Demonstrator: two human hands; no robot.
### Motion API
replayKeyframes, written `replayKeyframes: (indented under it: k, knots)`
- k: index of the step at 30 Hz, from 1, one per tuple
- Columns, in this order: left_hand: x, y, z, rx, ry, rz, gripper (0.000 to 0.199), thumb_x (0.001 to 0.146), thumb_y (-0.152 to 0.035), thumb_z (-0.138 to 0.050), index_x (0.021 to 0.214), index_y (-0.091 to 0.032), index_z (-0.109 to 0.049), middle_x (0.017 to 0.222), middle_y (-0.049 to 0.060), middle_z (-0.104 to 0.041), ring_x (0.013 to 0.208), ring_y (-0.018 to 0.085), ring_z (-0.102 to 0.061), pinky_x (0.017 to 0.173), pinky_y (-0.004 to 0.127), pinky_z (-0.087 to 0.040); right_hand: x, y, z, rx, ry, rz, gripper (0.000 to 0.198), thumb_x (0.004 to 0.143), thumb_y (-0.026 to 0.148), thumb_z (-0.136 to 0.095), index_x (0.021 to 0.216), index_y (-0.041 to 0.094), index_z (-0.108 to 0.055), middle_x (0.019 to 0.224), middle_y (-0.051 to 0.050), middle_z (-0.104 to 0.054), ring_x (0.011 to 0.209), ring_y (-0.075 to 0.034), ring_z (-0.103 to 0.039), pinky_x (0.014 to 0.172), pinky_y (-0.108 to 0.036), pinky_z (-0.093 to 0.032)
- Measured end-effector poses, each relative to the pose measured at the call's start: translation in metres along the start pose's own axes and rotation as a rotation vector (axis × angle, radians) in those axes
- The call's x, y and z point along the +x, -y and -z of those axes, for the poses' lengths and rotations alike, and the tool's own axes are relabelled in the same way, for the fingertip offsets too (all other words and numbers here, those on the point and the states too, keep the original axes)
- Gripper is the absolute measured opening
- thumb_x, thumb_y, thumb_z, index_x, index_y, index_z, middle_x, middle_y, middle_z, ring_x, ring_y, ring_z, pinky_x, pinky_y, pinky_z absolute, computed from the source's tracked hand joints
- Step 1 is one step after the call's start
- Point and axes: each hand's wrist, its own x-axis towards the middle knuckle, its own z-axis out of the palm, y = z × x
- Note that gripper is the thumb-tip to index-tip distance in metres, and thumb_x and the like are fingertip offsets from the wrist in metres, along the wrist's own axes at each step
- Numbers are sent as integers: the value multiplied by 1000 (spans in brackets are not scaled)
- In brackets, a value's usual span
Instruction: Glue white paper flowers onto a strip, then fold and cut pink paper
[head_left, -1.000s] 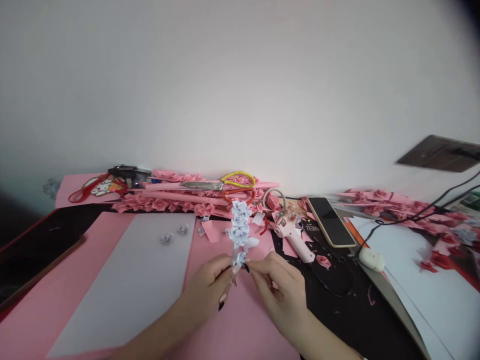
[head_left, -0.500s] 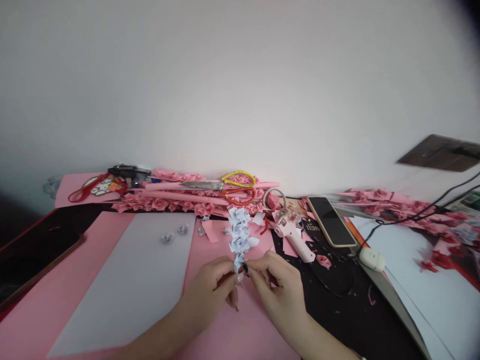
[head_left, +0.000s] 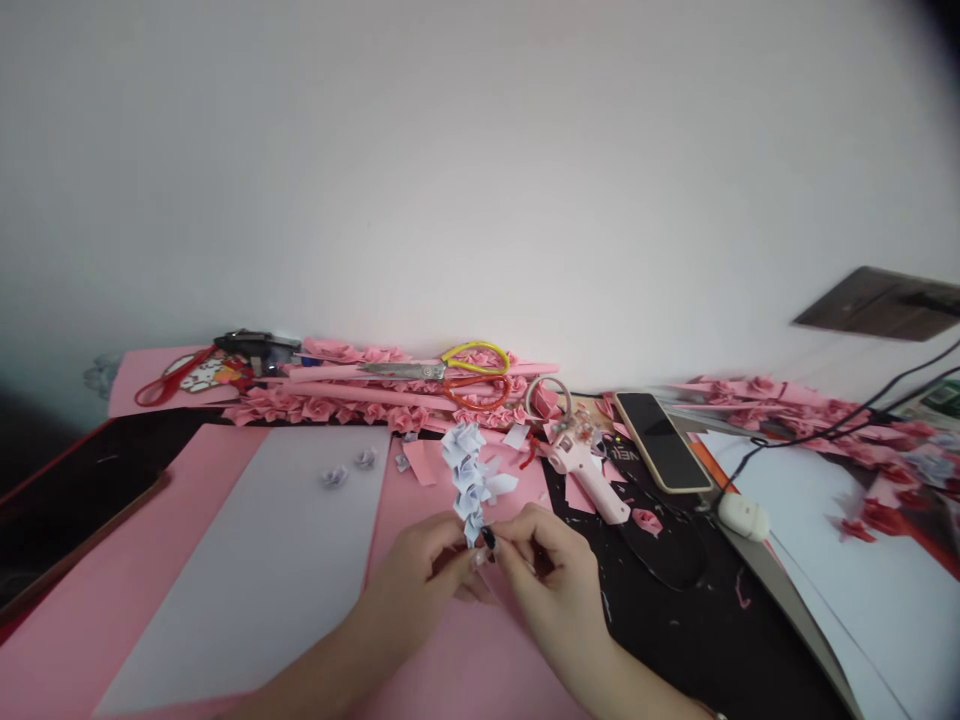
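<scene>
A stem of pale blue-white paper flowers [head_left: 469, 478] stands upright in front of me, several blooms stacked along it. My left hand [head_left: 426, 565] is closed around its lower end, thumb and fingers pinched together. My right hand [head_left: 551, 565] pinches at the same spot from the other side, thumb and forefinger touching the base of the lowest bloom. The exact point they grip is partly hidden by the fingers. Below the hands lies pink paper [head_left: 480, 660]. Two loose pale paper flowers [head_left: 335, 476] rest on a white sheet [head_left: 262, 570] to the left.
Yellow-and-red-handled scissors [head_left: 442, 372] lie on pink paper-flower stems [head_left: 337, 408] along the wall. Right of my hands are a pink glue gun [head_left: 592, 480], a phone [head_left: 664, 443], a white earbud case [head_left: 743, 517] and black cables [head_left: 832, 428]. Another phone-like dark slab [head_left: 75, 530] lies far left.
The top of the flower stem has tilted slightly left and turned, showing more of a pale leaf-like piece on its right. Both hands keep their pinch in nearly the same place.
</scene>
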Motion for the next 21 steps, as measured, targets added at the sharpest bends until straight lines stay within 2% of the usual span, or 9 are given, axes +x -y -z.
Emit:
replayKeyframes:
  k: [7, 11, 15, 19, 21]
  knots:
    - [0, 0, 0, 55, -42, 0, 13, 78, -20, -48, 82, -18, -60, 81, 2, -62, 71, 18, -64, 65, 30, -53, 0, 2, -2, 196, 20, -187, 17, 76, 19, -55, 60, 16, -51, 51, 7, -32, 46, -7, -31, 43, -19, -29]
    - [0, -2, -1, 84, -40, -22, 13, 79, -20, -47, 78, -17, -60, 78, 2, -61, 72, 18, -63, 65, 28, -52, -1, 3, -4, 275, 29, -228, 15, 77, 23, -56, 63, 16, -53, 51, 5, -43, 46, -8, -36, 43, -20, -32]
    - [0, -1, -1, 103, -44, -23, 14, 79, -22, -48, 79, -17, -61, 79, 3, -62, 72, 18, -63, 64, 28, -52, -2, 1, -5, 259, 43, -224, 11, 77, 21, -56, 67, 16, -57, 57, 1, -56, 48, -9, -42, 47, -22, -36]
    - [1, 2, -2, 18, -14, 55, 16, 79, -24, -49, 87, -17, -60, 85, 3, -64, 70, 18, -65, 64, 30, -53, -2, -1, -3, 131, 48, -161, 7, 77, 19, -56, 72, 16, -60, 58, 1, -55, 49, -10, -42, 47, -22, -35]
    - [1, 3, -3, -15, 7, 78, 14, 78, -24, -50, 85, -17, -60, 81, 3, -65, 70, 18, -65, 64, 30, -52, -1, -1, -1, 65, 48, -113, 5, 77, 18, -56, 75, 17, -60, 58, 2, -53, 49, -10, -41, 46, -22, -33]
